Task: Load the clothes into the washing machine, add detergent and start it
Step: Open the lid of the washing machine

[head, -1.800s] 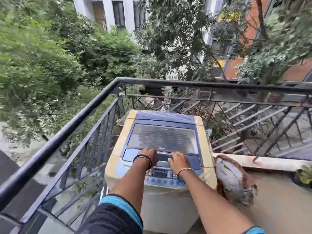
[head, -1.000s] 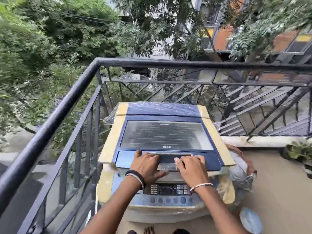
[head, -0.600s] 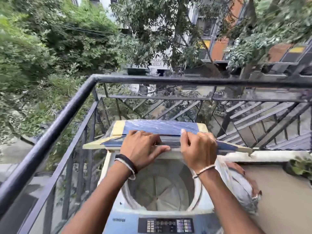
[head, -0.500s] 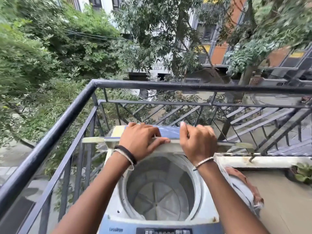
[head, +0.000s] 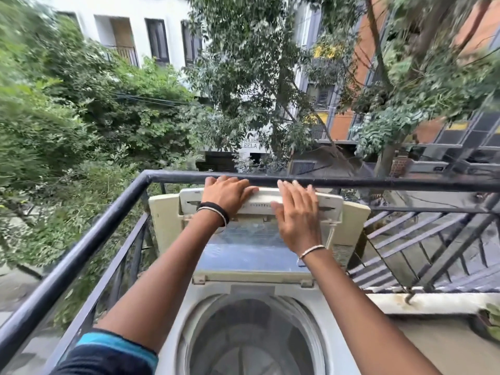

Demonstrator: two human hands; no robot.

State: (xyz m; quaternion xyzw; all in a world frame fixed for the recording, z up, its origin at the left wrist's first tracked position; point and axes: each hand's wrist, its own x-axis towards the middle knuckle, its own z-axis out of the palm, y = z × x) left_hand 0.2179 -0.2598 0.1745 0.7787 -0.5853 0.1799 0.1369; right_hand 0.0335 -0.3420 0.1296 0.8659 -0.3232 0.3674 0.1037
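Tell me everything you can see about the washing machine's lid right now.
The lid stands raised, folded in two, hinged at the back of the washing machine behind the uncovered drum. It looks like cream plastic, worn, framing a bluish see-through panel. Its top sits just below the black railing. The left hand rests on its top edge; the right hand presses flat against it.

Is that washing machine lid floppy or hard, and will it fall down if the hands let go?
Probably hard, not floppy: the lid shows flat, straight panels under the left hand and right hand. It likely bends only at its middle seam. Standing nearly upright by the railing, it may stay up, though a forward nudge could drop it.
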